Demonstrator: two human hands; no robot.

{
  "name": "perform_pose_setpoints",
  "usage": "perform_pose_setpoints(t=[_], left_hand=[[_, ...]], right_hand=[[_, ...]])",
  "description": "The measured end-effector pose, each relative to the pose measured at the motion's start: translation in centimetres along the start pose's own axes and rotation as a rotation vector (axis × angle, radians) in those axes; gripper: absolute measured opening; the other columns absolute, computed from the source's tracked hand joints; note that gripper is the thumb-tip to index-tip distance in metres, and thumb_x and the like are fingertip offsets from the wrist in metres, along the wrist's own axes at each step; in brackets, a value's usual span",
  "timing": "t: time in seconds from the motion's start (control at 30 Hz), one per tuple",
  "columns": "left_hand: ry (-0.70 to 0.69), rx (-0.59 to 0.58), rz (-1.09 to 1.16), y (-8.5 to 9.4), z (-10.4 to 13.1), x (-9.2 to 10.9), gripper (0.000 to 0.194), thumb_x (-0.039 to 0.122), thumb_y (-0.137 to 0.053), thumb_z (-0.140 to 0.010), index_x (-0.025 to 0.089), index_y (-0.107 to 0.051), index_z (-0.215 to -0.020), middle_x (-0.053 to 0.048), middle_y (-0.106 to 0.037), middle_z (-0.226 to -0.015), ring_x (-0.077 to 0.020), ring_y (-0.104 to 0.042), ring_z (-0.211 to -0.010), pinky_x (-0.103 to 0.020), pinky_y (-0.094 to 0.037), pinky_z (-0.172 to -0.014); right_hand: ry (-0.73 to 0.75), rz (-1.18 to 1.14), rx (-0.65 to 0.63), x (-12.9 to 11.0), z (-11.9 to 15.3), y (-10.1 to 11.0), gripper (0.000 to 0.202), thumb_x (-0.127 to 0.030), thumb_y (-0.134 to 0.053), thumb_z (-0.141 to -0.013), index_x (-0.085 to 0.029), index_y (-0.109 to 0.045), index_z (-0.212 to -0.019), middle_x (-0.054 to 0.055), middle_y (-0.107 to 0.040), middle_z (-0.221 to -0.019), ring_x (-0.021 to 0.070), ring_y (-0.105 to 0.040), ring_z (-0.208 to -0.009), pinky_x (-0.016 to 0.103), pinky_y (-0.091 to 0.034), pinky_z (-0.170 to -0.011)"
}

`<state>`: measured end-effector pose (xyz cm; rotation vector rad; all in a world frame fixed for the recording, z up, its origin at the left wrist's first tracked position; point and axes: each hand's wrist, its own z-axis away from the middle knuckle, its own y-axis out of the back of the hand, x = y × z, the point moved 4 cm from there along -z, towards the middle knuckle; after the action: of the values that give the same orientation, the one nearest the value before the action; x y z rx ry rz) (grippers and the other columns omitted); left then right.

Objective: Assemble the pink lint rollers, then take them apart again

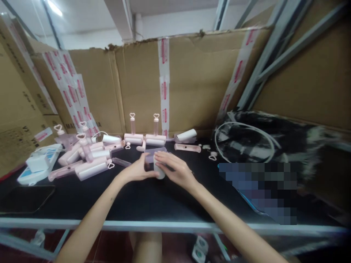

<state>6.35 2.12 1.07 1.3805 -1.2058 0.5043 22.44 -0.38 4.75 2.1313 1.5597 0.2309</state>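
A short white cylinder stands nearly upright over the black tabletop between my hands. My left hand curves in from the left, its thumb against the lower part of the cylinder. Over the cylinder's top and right side lie the bent fingers of my right hand. Just behind, a translucent purplish cover is partly hidden by my fingers. Farther back, two pink-and-white cylindrical units carry upright clear tubes with heart-shaped loops. An open pink half shell lies to the right of them.
On the left are piled several pink and white units, a blue-and-white tray with a white box, and a dark phone. To the right lie a coiled white tube and black plastic. Taped cardboard walls the back.
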Motion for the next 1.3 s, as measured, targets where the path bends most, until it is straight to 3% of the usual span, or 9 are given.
perform_pose_setpoints(t=[0.17,0.27,0.43,0.53,0.63,0.8,0.93,1.1,1.3], left_hand=[[0.341,-0.219,0.705,-1.8,0.6,1.0,0.092,0.084,-0.016,-0.068,0.014,-0.044,-0.121,-0.004,-0.063,-0.062,-0.0186,-0.061,-0.053,-0.032,-0.048,-0.057],[0.379,-0.182,0.903,-2.8,0.5,1.1,0.072,0.077,-0.034,-0.073,0.013,-0.058,-0.097,-0.005,-0.063,-0.068,-0.0168,-0.061,-0.061,-0.027,-0.047,-0.058],[0.121,0.130,0.745,-2.1,-0.3,-0.2,0.050,0.044,-0.064,-0.075,0.017,-0.048,-0.113,-0.006,-0.061,-0.099,-0.0183,-0.060,-0.085,-0.029,-0.049,-0.075],[-0.034,0.194,0.454,-2.3,-0.3,-0.9,0.056,0.034,-0.070,-0.071,0.018,-0.039,-0.116,-0.006,-0.055,-0.110,-0.0200,-0.054,-0.102,-0.035,-0.042,-0.092],[-0.107,0.077,0.257,-3.5,-0.2,-1.5,0.059,0.028,-0.068,-0.072,0.016,-0.031,-0.117,-0.008,-0.054,-0.108,-0.0204,-0.054,-0.103,-0.038,-0.039,-0.096],[-0.117,-0.018,0.245,-4.4,-0.3,-2.4,0.064,0.029,-0.064,-0.077,0.015,-0.023,-0.125,-0.009,-0.056,-0.103,-0.0217,-0.055,-0.103,-0.041,-0.040,-0.095],[-0.112,-0.026,0.268,-4.5,-0.5,-2.5,0.061,0.030,-0.064,-0.077,0.015,-0.029,-0.125,-0.009,-0.056,-0.105,-0.0228,-0.053,-0.105,-0.040,-0.040,-0.096],[-0.108,-0.019,0.249,-4.3,-0.3,-2.3,0.061,0.031,-0.064,-0.077,0.014,-0.032,-0.126,-0.011,-0.055,-0.112,-0.0233,-0.053,-0.105,-0.040,-0.039,-0.097],[-0.138,-0.008,0.242,-4.2,-0.4,-2.2,0.070,0.030,-0.064,-0.076,0.014,-0.028,-0.133,-0.014,-0.050,-0.124,-0.0264,-0.044,-0.120,-0.042,-0.029,-0.106]], right_hand=[[0.298,0.176,-0.015,-1.6,0.6,0.6,0.032,-0.010,-0.053,-0.084,-0.022,-0.057,-0.113,0.009,-0.065,-0.115,0.0197,-0.054,-0.116,0.037,-0.047,-0.097],[0.443,0.098,-0.203,-3.3,1.1,-0.5,0.029,-0.014,-0.054,-0.083,-0.021,-0.056,-0.111,0.009,-0.066,-0.111,0.0188,-0.055,-0.115,0.035,-0.046,-0.098],[-0.042,0.208,0.073,0.2,-1.8,1.4,0.027,-0.016,-0.052,-0.081,-0.025,-0.061,-0.106,0.010,-0.057,-0.118,0.0257,-0.052,-0.113,0.046,-0.043,-0.095],[-0.351,0.457,-0.482,5.4,-4.7,0.1,0.022,-0.018,-0.050,-0.084,-0.020,-0.066,-0.099,0.012,-0.051,-0.125,0.0284,-0.047,-0.117,0.046,-0.039,-0.097],[-0.383,0.449,-0.885,8.9,-6.3,-2.3,0.010,-0.021,-0.067,-0.074,-0.018,-0.069,-0.083,0.007,-0.062,-0.104,0.0230,-0.059,-0.098,0.036,-0.045,-0.088],[-0.435,0.454,-1.146,11.1,-5.9,-6.5,0.029,-0.031,-0.054,-0.088,-0.015,-0.055,-0.112,0.007,-0.059,-0.111,0.0187,-0.059,-0.093,0.039,-0.051,-0.078],[-0.471,0.366,-1.112,11.2,-6.3,-6.1,0.029,-0.032,-0.055,-0.087,-0.015,-0.057,-0.110,0.007,-0.059,-0.110,0.0191,-0.060,-0.092,0.037,-0.051,-0.077],[-0.475,0.171,-0.775,9.3,-7.9,-2.0,0.024,-0.029,-0.047,-0.084,-0.012,-0.063,-0.088,0.009,-0.064,-0.098,0.0211,-0.058,-0.089,0.030,-0.045,-0.078],[-0.518,-0.130,-0.505,5.3,-4.1,-1.4,0.036,-0.046,-0.040,-0.085,-0.016,-0.057,-0.076,0.005,-0.060,-0.083,0.0174,-0.058,-0.077,0.029,-0.047,-0.070]])
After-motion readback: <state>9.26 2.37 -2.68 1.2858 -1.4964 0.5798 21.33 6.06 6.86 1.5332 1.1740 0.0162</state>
